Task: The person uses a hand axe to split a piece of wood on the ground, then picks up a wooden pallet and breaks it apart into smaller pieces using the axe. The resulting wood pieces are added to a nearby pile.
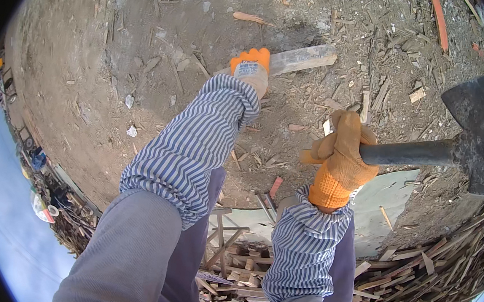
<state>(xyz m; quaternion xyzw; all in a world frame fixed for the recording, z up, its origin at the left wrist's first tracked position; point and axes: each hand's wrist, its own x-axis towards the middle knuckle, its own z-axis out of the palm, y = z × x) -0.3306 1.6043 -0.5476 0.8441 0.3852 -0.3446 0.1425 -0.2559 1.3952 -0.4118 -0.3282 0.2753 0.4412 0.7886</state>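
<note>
My left hand (252,68), in a pale work glove with orange fingers, is closed around a flat weathered wooden board (304,59). The board's far end sticks out to the right of the hand, just above the dirt ground. In an orange-brown glove, my right hand (343,156) grips the dark handle of an axe (476,137). The broad dark axe head is off to the right, turned sideways. A short yellowish end, perhaps part of the handle, shows left of the right fist. Striped sleeve covers (189,140) reach up both forearms.
Wood chips and splinters litter the dirt ground (101,45). A large heap of split wood (423,292) lies at the bottom and right. Beside it are a pale sheet (383,212) and a wooden frame (223,240). A reddish strip (440,22) lies at the upper right.
</note>
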